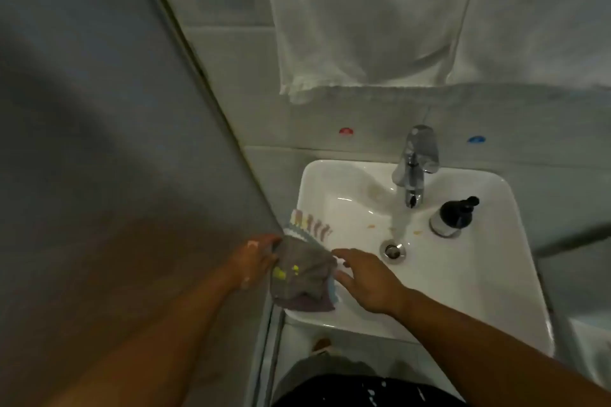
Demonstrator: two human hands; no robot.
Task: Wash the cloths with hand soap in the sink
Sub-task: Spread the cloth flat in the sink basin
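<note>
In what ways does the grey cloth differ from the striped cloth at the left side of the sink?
The grey cloth is plain with yellow stains; the striped cloth is pale with pastel stripes. The grey cloth is bunched and gripped by the left hand; the striped cloth lies flatter, partly under it. Both sit at the left rim of the sink.

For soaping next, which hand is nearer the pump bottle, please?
Right. The right hand is left of the pump bottle, over the basin; the left hand is farther left, gripping cloths.
</note>
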